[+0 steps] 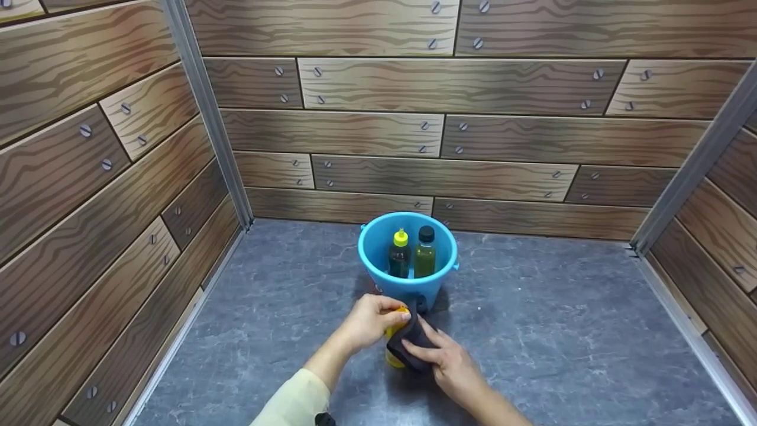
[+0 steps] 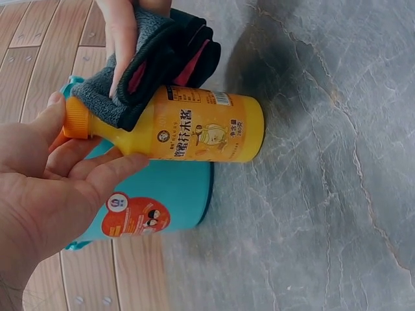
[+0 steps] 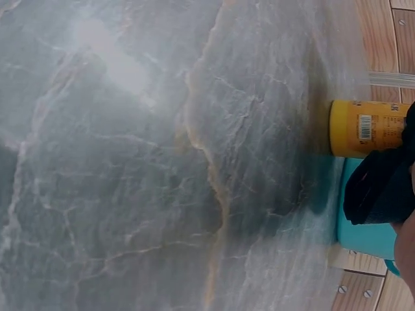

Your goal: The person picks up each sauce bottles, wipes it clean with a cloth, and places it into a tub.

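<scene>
My left hand [image 1: 368, 322] pinches a yellow sauce bottle [image 2: 217, 133] by its orange cap [image 2: 76, 118], thumb on one side and fingers on the other. The bottle has an orange label with Chinese writing and a cartoon figure. Folded dark grey cloth [image 2: 162, 61], with a bit of red showing in its folds, lies against the bottle's neck and side. That cloth is in my right hand [image 1: 454, 364], which presses it to the bottle. In the right wrist view, only the lower part of the bottle shows beside the cloth.
Just beyond the hands stands a blue bucket [image 1: 369, 260]. Inside it are a dark bottle with a yellow nozzle cap [image 1: 400, 260] and a greenish bottle with a black cap [image 1: 425, 260]. Wood-patterned walls [image 1: 378, 89] surround the grey marbled surface [image 1: 550, 331].
</scene>
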